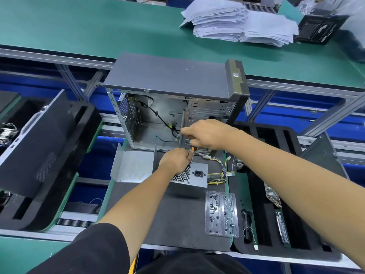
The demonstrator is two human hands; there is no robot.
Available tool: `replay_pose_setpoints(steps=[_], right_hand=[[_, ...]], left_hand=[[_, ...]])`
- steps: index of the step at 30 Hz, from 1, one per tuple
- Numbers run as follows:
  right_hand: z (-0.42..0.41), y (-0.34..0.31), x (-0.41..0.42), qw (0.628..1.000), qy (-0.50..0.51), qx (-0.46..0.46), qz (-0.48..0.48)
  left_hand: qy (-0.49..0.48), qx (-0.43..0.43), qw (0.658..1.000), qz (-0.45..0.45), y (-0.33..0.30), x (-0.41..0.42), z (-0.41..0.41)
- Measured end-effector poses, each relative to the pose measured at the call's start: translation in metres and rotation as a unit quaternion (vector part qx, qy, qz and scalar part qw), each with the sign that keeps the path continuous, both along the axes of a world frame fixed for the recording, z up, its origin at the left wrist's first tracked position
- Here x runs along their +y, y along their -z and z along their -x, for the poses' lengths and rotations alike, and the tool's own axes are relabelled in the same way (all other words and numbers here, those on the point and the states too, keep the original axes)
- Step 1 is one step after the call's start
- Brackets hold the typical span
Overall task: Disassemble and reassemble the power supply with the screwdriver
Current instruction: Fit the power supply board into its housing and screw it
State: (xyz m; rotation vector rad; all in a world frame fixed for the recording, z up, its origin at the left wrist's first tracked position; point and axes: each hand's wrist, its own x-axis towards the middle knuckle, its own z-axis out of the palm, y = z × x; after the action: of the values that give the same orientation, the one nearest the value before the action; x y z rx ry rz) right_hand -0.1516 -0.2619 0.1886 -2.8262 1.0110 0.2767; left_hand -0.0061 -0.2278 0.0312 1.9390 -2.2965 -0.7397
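Observation:
The grey power supply [194, 176] stands on the dark mat in front of the open computer case [169, 107], its honeycomb grille and power socket facing me. My left hand [174, 161] lies curled on its top far edge, fingers by the screwdriver tip. My right hand [207, 135] grips the screwdriver [192, 148], of which only a bit of orange handle and dark shaft shows, pointing down at the supply's top corner. Yellow and black cables [219, 175] run from the supply to the right. What my left fingers pinch is hidden.
A bent metal cover plate [132, 167] lies left of the supply. A clear plastic tray of screws [221, 213] sits at the front right. Black foam trays [276, 194] flank the mat; a side panel [39, 141] leans at left. Paper stacks [237, 22] lie on the far green bench.

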Motion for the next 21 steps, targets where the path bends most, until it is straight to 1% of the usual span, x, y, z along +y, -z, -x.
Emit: replay_pose_setpoints(steps=[1, 3, 5, 6, 8, 10, 12, 14, 15, 18, 19, 21], right_hand=[[0.001, 0.001, 0.000, 1.000, 0.019, 0.003, -0.009], [0.002, 0.001, 0.001, 0.997, 0.035, -0.027, -0.061], [0.002, -0.003, 0.002, 0.992, 0.010, -0.064, -0.111], [0.001, -0.004, 0.002, 0.991, -0.013, -0.066, -0.116], [-0.001, -0.006, 0.002, 0.993, -0.046, -0.062, -0.093], [-0.006, -0.006, 0.003, 0.996, -0.059, -0.039, -0.045], [-0.006, -0.001, 0.004, 0.999, -0.039, -0.005, 0.016], [-0.004, 0.004, 0.006, 0.999, 0.014, 0.004, 0.036], [-0.004, 0.004, 0.006, 0.999, 0.031, -0.003, 0.018], [-0.006, -0.002, 0.006, 0.993, 0.028, -0.050, -0.107], [-0.007, -0.004, 0.004, 0.990, 0.013, -0.057, -0.128], [-0.009, -0.005, 0.001, 0.990, -0.022, -0.063, -0.124]], left_hand=[[0.000, 0.001, 1.000, 0.001, -0.001, 0.000, 0.000], [-0.002, 0.007, 1.000, 0.002, -0.002, 0.000, 0.001], [-0.004, 0.011, 1.000, 0.003, -0.001, 0.000, 0.001], [-0.008, 0.012, 1.000, 0.002, -0.001, 0.000, 0.000], [-0.015, 0.012, 1.000, -0.002, -0.001, 0.001, -0.001], [-0.013, 0.003, 1.000, -0.005, -0.002, 0.001, -0.001], [-0.006, -0.005, 1.000, -0.006, -0.003, 0.001, 0.000], [-0.014, 0.003, 1.000, -0.013, -0.003, 0.000, 0.001], [-0.018, 0.008, 1.000, -0.016, -0.003, 0.000, 0.001], [-0.022, 0.014, 0.999, -0.025, -0.003, 0.001, 0.000], [-0.025, 0.013, 0.999, -0.025, -0.003, 0.001, 0.000], [-0.033, 0.015, 0.999, -0.024, -0.002, 0.001, 0.000]])
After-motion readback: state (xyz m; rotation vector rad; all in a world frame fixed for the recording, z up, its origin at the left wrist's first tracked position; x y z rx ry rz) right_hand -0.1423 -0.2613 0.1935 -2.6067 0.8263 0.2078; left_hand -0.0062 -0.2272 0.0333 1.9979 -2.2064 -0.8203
